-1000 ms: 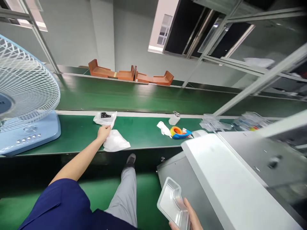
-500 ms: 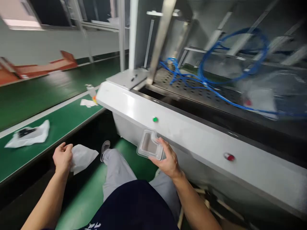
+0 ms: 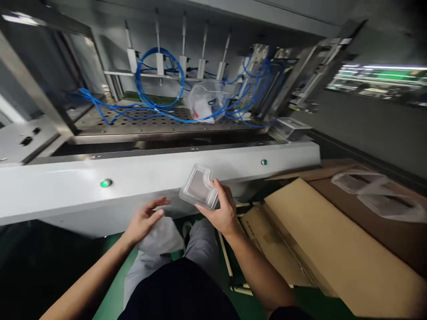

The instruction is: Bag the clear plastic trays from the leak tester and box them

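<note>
"What colour's on the white panel (image 3: 66, 200)?"
"One green light (image 3: 106, 183) — lit."
"Above it?"
"Blue hoses (image 3: 136, 75) over a grey plate (image 3: 150, 120) patterned with round holes."
"In front of it?"
"A clear tray (image 3: 199, 187) — and tan cardboard (image 3: 320, 235)."

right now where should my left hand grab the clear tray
Grip the clear tray by its raised rim on the left edge, coming from the left: your left hand is on that side, and your right hand covers the opposite end.
</note>
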### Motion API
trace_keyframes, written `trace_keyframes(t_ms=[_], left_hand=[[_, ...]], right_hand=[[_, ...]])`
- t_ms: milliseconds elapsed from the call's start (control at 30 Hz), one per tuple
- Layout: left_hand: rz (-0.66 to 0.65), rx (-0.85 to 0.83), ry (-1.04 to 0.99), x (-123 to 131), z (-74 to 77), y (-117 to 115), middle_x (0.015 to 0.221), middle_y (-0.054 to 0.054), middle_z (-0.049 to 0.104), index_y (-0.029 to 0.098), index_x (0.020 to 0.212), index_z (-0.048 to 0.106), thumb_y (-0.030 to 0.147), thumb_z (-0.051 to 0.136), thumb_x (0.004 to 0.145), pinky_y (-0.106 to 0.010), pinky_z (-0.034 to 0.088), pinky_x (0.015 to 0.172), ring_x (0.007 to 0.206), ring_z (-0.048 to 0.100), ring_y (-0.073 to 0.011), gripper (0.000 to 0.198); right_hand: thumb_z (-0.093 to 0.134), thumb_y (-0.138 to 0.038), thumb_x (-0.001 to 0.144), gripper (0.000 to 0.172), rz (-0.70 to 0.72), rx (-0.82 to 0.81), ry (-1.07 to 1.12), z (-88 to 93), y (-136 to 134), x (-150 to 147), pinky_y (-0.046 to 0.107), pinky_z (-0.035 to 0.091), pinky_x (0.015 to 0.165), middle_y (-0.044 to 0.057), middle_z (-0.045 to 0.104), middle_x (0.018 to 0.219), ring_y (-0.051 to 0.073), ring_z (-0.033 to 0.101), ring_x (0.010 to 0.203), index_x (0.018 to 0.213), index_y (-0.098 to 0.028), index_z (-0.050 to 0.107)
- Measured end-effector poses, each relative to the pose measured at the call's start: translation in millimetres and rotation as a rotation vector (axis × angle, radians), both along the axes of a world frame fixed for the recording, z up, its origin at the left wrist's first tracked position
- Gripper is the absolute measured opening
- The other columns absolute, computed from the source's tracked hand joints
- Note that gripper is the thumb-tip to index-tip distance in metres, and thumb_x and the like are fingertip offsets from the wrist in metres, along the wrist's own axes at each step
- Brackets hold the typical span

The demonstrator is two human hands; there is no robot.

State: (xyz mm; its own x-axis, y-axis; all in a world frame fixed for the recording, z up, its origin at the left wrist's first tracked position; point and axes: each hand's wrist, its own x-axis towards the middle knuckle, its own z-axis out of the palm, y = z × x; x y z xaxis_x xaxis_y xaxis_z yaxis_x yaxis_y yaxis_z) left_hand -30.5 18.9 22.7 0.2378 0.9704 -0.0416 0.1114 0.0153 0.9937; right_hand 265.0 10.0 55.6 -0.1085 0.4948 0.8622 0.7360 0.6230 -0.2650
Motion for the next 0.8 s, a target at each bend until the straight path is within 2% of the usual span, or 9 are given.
trace_keyframes(t_ms=[67,100,167,233,300,367,500,633,800], left_hand=[[-0.181,0.031,-0.225,59.5,10.0,10.2,0.137,-0.020,0.072,0.016,0.131,0.072,0.083,0.083,0.068,-0.045,0.050,0.119,0.135,0.064,-0.0373,0.093],[-0.225,0.005,-0.338,85.6,12.9,12.1,0.131,-0.020,0.074,0.014,0.124,0.074,0.084,0.084,0.066,-0.045,0.053,0.115,0.129,0.067,-0.0379,0.091],[-0.252,-0.127,-0.526,125.1,16.0,12.4,0.116,-0.018,0.079,0.012,0.115,0.076,0.079,0.088,0.066,-0.043,0.060,0.103,0.114,0.074,-0.0367,0.083],[-0.215,-0.271,-0.615,144.9,16.1,12.3,0.102,-0.016,0.081,0.011,0.110,0.076,0.072,0.091,0.067,-0.041,0.063,0.090,0.097,0.077,-0.0336,0.076],[-0.184,-0.373,-0.608,147.4,14.0,17.1,0.090,-0.014,0.080,0.009,0.108,0.076,0.072,0.093,0.064,-0.038,0.064,0.079,0.082,0.077,-0.0308,0.078],[-0.239,-0.441,-0.536,140.5,11.9,28.3,0.083,-0.014,0.078,0.007,0.106,0.076,0.072,0.095,0.060,-0.036,0.062,0.070,0.072,0.075,-0.0285,0.082],[-0.516,-0.531,-0.372,130.3,17.1,54.0,0.093,-0.017,0.079,0.007,0.112,0.076,0.064,0.096,0.065,-0.035,0.063,0.073,0.078,0.076,-0.0288,0.076],[-0.695,-0.577,-0.306,142.2,31.3,63.0,0.098,-0.018,0.080,0.010,0.117,0.076,0.063,0.096,0.065,-0.035,0.063,0.074,0.080,0.075,-0.0286,0.077],[-0.704,-0.517,-0.228,158.3,53.9,84.0,0.098,-0.017,0.079,0.011,0.108,0.079,0.077,0.090,0.064,-0.033,0.062,0.072,0.080,0.074,-0.0273,0.080]], right_hand=[[0.085,-0.043,0.095,0.096,-0.116,0.035,0.013,-5.8,-10.9,-3.5,0.054,0.062,0.103,0.019,0.066,0.134,0.036,0.066,0.121,0.171,-0.021,0.031],[0.085,-0.043,0.095,0.096,-0.172,0.048,0.028,-9.5,-16.2,-6.3,0.054,0.062,0.103,0.018,0.066,0.134,0.036,0.066,0.121,0.171,-0.022,0.031],[0.085,-0.042,0.095,0.095,-0.277,0.048,0.061,-17.4,-27.1,-9.6,0.056,0.060,0.103,0.018,0.066,0.135,0.037,0.066,0.121,0.172,-0.024,0.031],[0.083,-0.044,0.097,0.096,-0.311,-0.011,0.074,-23.9,-38.8,-4.5,0.058,0.058,0.106,0.018,0.063,0.140,0.038,0.063,0.126,0.173,-0.025,0.027],[0.078,-0.051,0.099,0.098,-0.195,-0.133,0.068,-25.9,-51.3,11.7,0.057,0.057,0.108,0.017,0.058,0.149,0.037,0.059,0.134,0.176,-0.027,0.020],[0.071,-0.056,0.102,0.098,-0.023,-0.255,0.098,-21.8,-62.8,36.0,0.052,0.059,0.108,0.015,0.050,0.159,0.035,0.053,0.142,0.177,-0.030,0.013],[0.069,-0.047,0.103,0.093,0.056,-0.448,0.184,-1.0,-73.5,81.4,0.045,0.056,0.113,0.011,0.032,0.173,0.031,0.043,0.153,0.177,-0.033,0.013],[0.076,-0.039,0.098,0.085,0.110,-0.618,0.110,16.8,-67.0,96.1,0.042,0.050,0.120,0.008,0.055,0.157,0.027,0.055,0.143,0.172,-0.029,0.036],[0.087,-0.034,0.088,0.081,0.006,-0.542,0.082,34.6,-53.1,105.4,0.043,0.047,0.122,0.006,0.067,0.143,0.028,0.058,0.136,0.162,-0.028,0.054]])
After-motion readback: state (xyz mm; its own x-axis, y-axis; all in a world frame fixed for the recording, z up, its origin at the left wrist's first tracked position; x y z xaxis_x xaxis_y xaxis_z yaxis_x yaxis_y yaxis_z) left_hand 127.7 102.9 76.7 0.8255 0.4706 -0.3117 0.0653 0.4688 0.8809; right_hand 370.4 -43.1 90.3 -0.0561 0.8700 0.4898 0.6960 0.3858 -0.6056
